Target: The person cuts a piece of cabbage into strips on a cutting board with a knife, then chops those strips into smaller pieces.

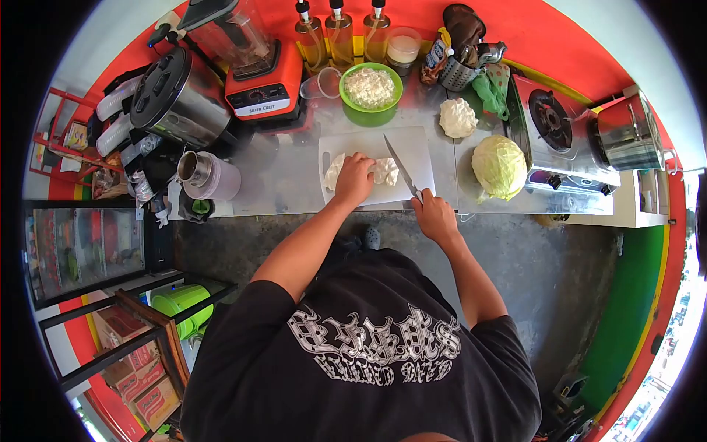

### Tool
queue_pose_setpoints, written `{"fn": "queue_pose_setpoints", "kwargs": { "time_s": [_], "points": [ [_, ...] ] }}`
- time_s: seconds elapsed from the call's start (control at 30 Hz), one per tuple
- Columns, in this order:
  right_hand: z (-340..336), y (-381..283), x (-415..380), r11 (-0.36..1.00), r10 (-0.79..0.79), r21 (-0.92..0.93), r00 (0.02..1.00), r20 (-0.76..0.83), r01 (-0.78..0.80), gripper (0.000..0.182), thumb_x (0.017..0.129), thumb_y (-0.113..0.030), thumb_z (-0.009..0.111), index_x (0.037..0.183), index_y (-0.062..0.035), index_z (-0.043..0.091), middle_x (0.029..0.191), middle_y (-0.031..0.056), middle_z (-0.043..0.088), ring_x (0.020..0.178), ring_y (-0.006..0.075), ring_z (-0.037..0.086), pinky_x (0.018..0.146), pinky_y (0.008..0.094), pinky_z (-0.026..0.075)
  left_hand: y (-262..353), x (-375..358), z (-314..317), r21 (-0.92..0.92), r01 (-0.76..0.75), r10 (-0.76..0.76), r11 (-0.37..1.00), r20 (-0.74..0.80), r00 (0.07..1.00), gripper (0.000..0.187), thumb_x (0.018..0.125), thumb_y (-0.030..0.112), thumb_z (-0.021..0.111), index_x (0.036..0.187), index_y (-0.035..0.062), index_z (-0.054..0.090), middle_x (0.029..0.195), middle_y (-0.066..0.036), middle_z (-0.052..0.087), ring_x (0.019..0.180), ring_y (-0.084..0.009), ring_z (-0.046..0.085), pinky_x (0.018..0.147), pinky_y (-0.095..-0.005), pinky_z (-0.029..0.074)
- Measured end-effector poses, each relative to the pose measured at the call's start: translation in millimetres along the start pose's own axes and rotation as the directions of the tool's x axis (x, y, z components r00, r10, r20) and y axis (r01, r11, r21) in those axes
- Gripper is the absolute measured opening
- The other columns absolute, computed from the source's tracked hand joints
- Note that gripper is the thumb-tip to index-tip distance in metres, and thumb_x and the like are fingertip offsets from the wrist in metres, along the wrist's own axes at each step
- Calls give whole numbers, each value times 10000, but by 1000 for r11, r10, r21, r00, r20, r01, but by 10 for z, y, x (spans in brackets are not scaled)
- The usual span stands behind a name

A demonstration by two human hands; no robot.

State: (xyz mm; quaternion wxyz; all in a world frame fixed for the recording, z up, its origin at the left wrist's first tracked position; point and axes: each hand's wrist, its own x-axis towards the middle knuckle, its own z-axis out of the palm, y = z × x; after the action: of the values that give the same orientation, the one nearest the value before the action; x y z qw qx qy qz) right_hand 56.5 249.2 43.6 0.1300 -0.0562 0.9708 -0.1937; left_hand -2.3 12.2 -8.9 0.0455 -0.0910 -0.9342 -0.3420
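While the left hand rests over the pale pieces, the right hand carries the knife beside them.

Left grip: fingers bent downward at the pieces; whether clenched or only resting, cannot tell.
Right grip: wrapped around the knife handle, blade slanting away from the person, over the right part of the board.
Pale pieces: on the white cutting board, showing on both sides of the left hand.
Step in hand: cutting up, by appearance, at a pause between strokes.
Next move: seems to call for steadied pieces, blade brought leftward over them, fingertips tucked clear.
Adjacent on the tabletop: green bowl of white bits, beyond the board; whole cabbage, to its right.
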Motion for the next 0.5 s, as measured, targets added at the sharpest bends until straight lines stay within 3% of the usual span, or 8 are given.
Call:
{"fn": "queue_pose_setpoints", "kwargs": {
  "time_s": [0.17, 0.27, 0.33, 0.47, 0.5],
  "points": [
    [35, -60, -11, 999, -31, 40, 1000, 2, 31, 345, 1012, -366, 567, 1067, -25, 550, 853, 273, 704, 780, 502, 679, 716, 603, 528, 114, -43, -55, 81, 114, -115, 990, 14, 993, 316, 786, 9, 691, 1098, 54, 710, 1101, -130, 627, 1099, -355, 574, 983, -430, 479],
    [41, -72, -18, 998, -27, 48, 1000, -12, 28, 338, 1010, -359, 570, 1065, -26, 545, 845, 270, 702, 774, 502, 677, 715, 605, 525, 62, -42, -58, 208, 91, -94, 974, 5, 996, 322, 778, -15, 672, 1087, 64, 716, 1092, -126, 618, 1061, -355, 573, 956, -438, 481],
    [34, -66, -23, 999, -20, 49, 1000, -14, 21, 338, 1009, -358, 571, 1065, -26, 544, 840, 268, 702, 773, 501, 677, 715, 605, 525, -39, -27, -94, 158, -122, 119, 980, 24, 993, 320, 773, -26, 659, 1073, 68, 715, 1092, -120, 617, 1029, -357, 570, 932, -445, 481],
    [78, 28, -28, 999, -29, 22, 998, -49, 30, 340, 1010, -360, 569, 1068, -26, 543, 832, 264, 701, 775, 499, 679, 710, 606, 525, 42, -22, -192, 189, -122, 135, 974, -57, 989, 323, 776, -25, 657, 1081, 72, 701, 1091, -116, 618, 1024, -355, 567, 917, -450, 481],
    [69, 25, -38, 999, -26, 24, 999, -47, 27, 340, 1010, -360, 569, 1068, -26, 543, 832, 264, 701, 775, 499, 679, 710, 606, 525, 74, -20, -166, 166, -38, 52, 985, -84, 995, 309, 785, 0, 680, 1085, 69, 696, 1093, -114, 619, 1032, -355, 566, 921, -445, 482]
  ]
}}
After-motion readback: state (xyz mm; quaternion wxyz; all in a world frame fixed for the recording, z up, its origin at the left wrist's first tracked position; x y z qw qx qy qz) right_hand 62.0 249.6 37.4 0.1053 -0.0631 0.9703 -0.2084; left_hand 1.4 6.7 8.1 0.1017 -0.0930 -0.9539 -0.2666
